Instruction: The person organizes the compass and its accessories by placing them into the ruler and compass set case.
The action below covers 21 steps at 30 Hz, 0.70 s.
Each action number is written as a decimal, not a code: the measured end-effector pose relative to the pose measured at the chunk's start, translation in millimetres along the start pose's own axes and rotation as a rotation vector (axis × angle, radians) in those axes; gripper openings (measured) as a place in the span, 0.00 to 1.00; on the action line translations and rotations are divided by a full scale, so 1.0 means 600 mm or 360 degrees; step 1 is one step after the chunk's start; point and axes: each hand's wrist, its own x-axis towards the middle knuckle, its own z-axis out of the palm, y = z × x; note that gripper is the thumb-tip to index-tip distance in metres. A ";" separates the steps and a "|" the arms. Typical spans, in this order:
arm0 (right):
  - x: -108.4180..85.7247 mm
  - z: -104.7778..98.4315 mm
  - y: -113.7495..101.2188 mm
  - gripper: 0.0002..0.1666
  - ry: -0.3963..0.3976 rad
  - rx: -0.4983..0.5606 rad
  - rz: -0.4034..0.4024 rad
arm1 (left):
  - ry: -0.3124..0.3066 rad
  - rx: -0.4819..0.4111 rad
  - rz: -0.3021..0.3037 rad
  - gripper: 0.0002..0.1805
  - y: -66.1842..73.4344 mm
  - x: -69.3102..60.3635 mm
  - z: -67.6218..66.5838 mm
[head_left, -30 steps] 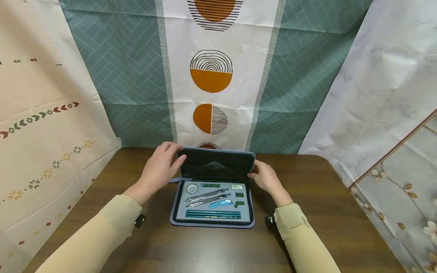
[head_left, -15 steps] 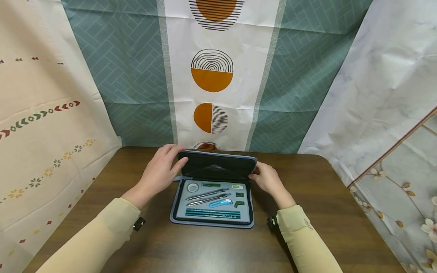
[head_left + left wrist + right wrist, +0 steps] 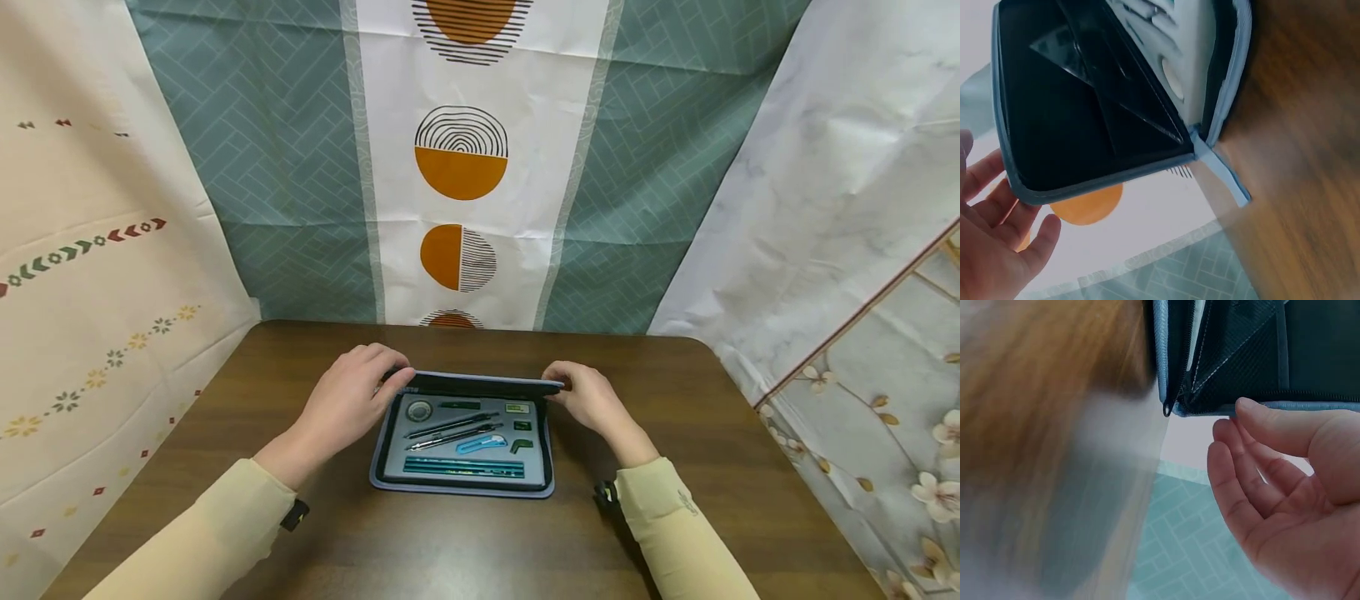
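A blue-edged zippered case of drawing tools lies on the table with its dark lid tilted over the back. In its grey tray are green pencils, a blue utility knife, two long silver tools that look like compasses, a round white piece and several small green pieces. My left hand holds the lid's left corner, fingers behind it and thumb in front. At the right corner my right hand pinches the lid edge, thumb on the inner side.
The wooden table reaches back to a green and white patterned curtain. Printed cloths hang on the left and right. A blue strap sticks out from the case's hinge corner.
The lid has come down and forward from nearly upright, so its inside shows less. Both hands have moved lower with it. The tools in the tray stay in place.
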 end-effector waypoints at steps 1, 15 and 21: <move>-0.004 -0.001 0.000 0.14 -0.0001 0.0003 -0.0012 | -0.0005 0.0018 0.0031 0.09 0.004 -0.005 0.000; -0.047 -0.002 -0.001 0.17 -0.0010 -0.0071 -0.0213 | 0.0002 0.0202 0.0491 0.10 0.042 -0.067 0.048; -0.054 0.003 -0.008 0.15 -0.0054 -0.0109 -0.0207 | -0.0054 0.0288 0.0643 0.15 0.059 -0.080 0.082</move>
